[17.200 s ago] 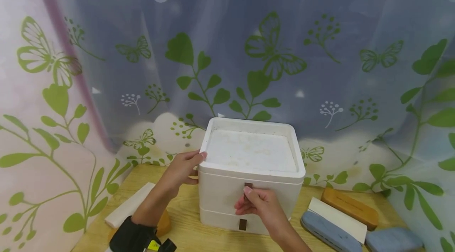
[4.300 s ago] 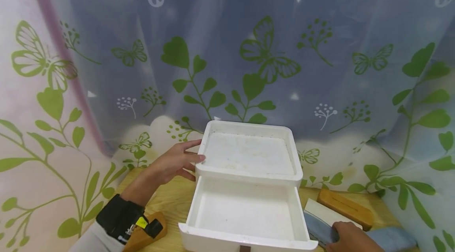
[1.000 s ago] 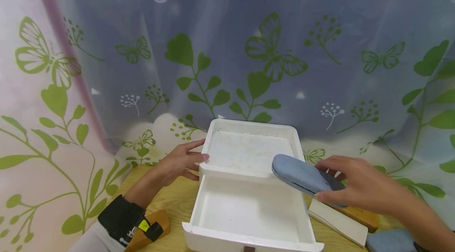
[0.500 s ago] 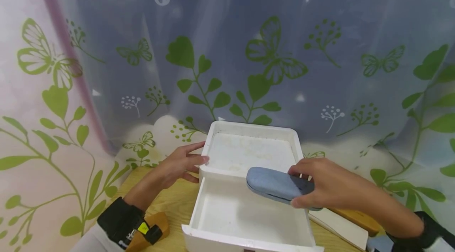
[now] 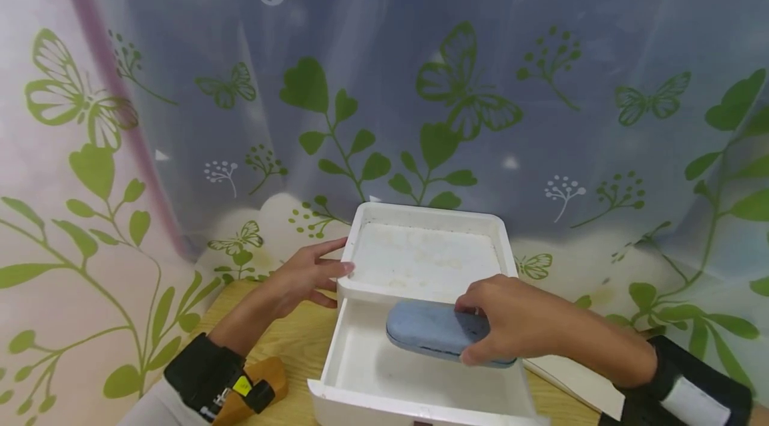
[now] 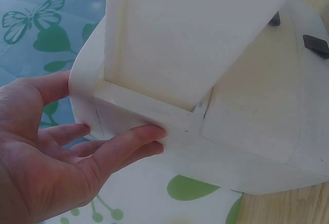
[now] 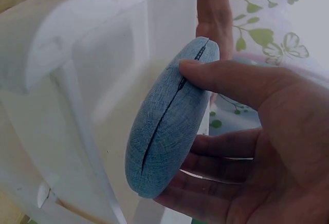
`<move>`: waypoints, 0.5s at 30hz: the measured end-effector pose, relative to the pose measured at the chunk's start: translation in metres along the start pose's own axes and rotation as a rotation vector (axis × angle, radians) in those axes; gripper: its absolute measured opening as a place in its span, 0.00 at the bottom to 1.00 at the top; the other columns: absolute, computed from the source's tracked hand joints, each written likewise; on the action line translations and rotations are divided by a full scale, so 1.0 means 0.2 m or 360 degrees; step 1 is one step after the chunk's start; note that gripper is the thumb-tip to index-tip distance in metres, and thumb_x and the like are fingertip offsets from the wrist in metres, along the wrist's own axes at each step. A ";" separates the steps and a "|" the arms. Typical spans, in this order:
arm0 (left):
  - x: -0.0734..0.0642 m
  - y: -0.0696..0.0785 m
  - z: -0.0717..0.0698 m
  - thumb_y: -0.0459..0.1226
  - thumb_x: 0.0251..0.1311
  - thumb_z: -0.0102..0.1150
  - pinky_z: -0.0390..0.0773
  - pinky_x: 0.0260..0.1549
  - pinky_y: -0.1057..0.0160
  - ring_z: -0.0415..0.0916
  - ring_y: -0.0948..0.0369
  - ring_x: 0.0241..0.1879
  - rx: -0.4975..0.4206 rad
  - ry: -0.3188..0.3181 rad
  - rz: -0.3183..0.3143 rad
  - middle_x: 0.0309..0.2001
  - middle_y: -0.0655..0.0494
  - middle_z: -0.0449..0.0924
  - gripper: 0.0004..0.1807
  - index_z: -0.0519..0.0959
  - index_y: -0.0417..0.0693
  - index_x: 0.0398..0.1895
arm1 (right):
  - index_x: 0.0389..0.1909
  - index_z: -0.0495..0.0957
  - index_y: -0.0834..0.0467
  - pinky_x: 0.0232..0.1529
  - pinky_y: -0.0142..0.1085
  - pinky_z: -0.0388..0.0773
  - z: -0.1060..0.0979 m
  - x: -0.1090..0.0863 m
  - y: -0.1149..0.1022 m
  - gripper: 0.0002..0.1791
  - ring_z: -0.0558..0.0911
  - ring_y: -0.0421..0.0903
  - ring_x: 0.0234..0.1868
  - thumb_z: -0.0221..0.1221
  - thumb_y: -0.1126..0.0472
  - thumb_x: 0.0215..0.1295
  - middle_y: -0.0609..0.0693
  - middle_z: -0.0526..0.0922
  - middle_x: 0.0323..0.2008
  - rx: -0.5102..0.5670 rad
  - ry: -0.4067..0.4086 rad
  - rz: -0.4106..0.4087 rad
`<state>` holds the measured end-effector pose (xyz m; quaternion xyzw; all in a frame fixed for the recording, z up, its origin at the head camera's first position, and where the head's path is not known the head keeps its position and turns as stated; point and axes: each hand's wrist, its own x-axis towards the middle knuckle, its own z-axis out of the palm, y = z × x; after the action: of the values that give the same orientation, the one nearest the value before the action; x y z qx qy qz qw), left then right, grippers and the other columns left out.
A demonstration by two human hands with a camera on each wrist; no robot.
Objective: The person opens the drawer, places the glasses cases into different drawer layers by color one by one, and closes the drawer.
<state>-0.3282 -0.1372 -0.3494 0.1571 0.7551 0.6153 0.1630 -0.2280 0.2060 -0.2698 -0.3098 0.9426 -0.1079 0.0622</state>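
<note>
Blue case (image 5: 423, 329) | long axis crosswise above drawer (image 5: 372, 395) | right end in fingers (image 7: 221, 170)

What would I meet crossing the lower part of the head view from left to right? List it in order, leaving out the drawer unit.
Left black wristband → orange-brown item → left hand → blue case → right hand → cream item → right black wristband.

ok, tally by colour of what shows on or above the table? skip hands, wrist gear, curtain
White: 1, drawer box
Blue: 1, zipped case in right hand
Cream: 1, flat item, partly hidden
Orange: 1, item under left wrist, partly hidden
Total: 4 visible; others may be hidden.
</note>
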 end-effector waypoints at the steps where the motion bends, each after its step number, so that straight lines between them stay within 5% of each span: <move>1: 0.00 0.00 0.00 0.46 0.70 0.64 0.89 0.47 0.44 0.88 0.47 0.50 0.0001 0.0004 -0.0001 0.70 0.33 0.73 0.44 0.54 0.55 0.84 | 0.51 0.87 0.55 0.40 0.33 0.78 0.01 0.01 -0.01 0.30 0.80 0.35 0.41 0.76 0.42 0.50 0.41 0.87 0.44 -0.0006 0.0002 -0.0011; 15: -0.01 0.00 0.00 0.46 0.71 0.64 0.89 0.46 0.45 0.88 0.47 0.51 0.0013 0.0025 -0.0019 0.70 0.34 0.73 0.43 0.55 0.56 0.84 | 0.44 0.89 0.57 0.37 0.35 0.77 0.15 0.10 -0.08 0.28 0.81 0.40 0.39 0.79 0.43 0.46 0.43 0.89 0.38 -0.0240 -0.0082 -0.0023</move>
<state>-0.3266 -0.1370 -0.3490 0.1484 0.7597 0.6125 0.1603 -0.2287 0.1773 -0.2960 -0.3230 0.9439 -0.0289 0.0621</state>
